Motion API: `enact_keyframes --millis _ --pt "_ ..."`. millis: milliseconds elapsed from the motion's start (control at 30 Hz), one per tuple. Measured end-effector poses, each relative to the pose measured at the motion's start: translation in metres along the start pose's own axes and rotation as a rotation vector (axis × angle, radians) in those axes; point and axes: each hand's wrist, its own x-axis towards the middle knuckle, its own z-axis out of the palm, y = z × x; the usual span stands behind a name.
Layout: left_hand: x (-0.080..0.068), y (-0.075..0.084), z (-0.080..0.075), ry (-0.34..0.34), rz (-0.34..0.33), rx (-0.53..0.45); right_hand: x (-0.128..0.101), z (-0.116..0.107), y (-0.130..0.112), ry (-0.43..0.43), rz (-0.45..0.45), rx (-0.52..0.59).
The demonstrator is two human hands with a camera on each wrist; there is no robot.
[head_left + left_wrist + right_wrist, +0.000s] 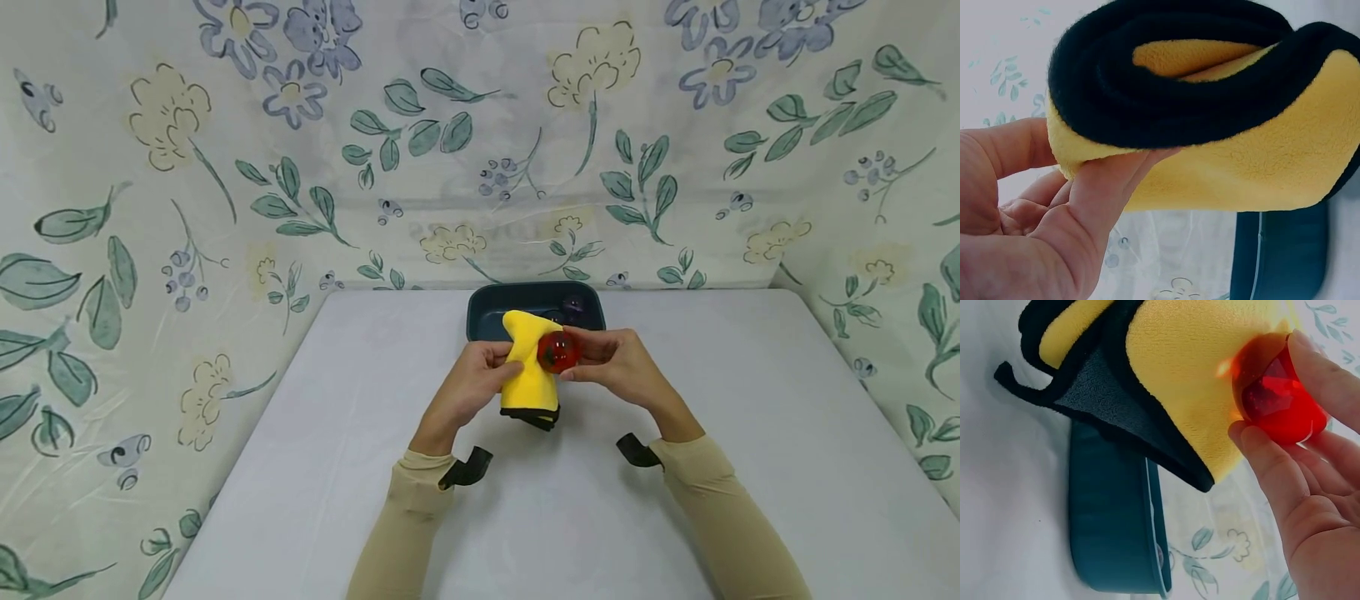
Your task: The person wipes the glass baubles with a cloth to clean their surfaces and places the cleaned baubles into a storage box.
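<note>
My left hand [478, 379] pinches a folded yellow cloth [529, 379] with black edging, its thumb lying across the front. In the left wrist view the cloth [1260, 162] shows its rolled layers above the fingers. My right hand [618, 367] holds a shiny, see-through red ball [558, 352] between thumb and fingertips. The ball [1279, 390] is right against the cloth's yellow face in the right wrist view, where a dark grey underside [1100, 387] of the cloth also shows. Both hands are raised in front of a dark teal bin [498, 300].
Inside the bin, at its right end, lie dark purple round things [572, 307], partly hidden by the cloth. The bin stands at the far edge of a white table [360, 400]. A flower-printed sheet [487, 167] hangs behind and at both sides.
</note>
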Motion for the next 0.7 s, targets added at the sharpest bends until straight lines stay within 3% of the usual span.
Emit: enact_keyframes --millis 467,700 --pt "0.0051 -0.0058 -0.0018 0.04 -0.001 -0.006 -0.0021 0.0018 0.0002 -0.059 0.01 -0.01" --pt "0.0043 -0.0049 -0.002 0.041 -0.008 -0.01 -0.0035 0.0051 -0.0041 -0.074 -0.03 -0.006"
